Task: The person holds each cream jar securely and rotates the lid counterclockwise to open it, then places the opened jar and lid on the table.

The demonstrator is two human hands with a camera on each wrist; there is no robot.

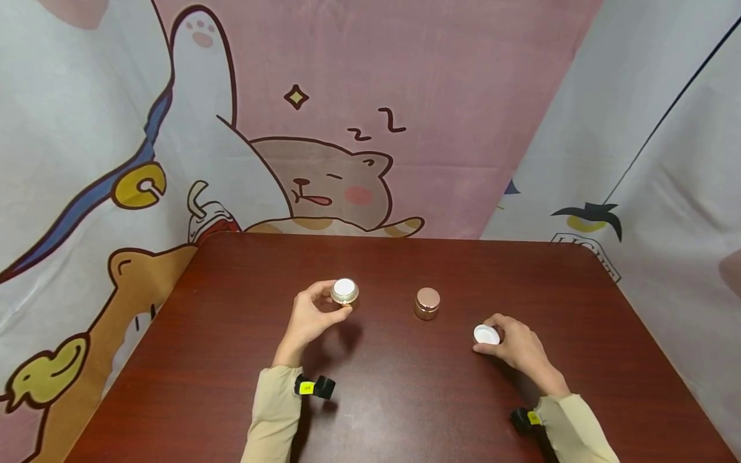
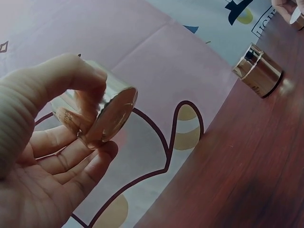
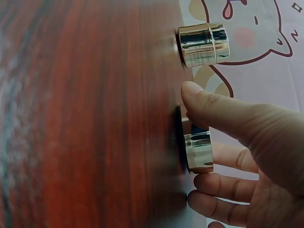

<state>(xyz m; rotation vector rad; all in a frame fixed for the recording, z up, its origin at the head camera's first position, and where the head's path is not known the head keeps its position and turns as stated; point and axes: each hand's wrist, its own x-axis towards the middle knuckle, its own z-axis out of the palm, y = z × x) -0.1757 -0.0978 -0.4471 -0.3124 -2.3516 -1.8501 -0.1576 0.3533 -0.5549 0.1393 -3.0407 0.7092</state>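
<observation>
My left hand [image 1: 308,319] pinches a small gold cosmetic jar [image 1: 345,293] above the table, its white top facing up toward the head view. In the left wrist view the jar's shiny gold base [image 2: 118,116] shows between thumb and fingers. On the right, my right hand [image 1: 520,346] holds a gold jar lid [image 3: 199,151] by its sides, white inside upward, at or just above the tabletop; contact with the wood is hard to tell. Between the hands a second gold jar [image 1: 427,303], with its lid on, stands upright, touched by neither hand.
The reddish-brown wooden table [image 1: 399,399] reflects light near its front. Behind it hangs a cartoon-printed cloth [image 1: 463,116], meeting the table's back edge. Each wrist wears a small black camera [image 1: 324,387] on a strap over a beige sleeve [image 1: 272,411].
</observation>
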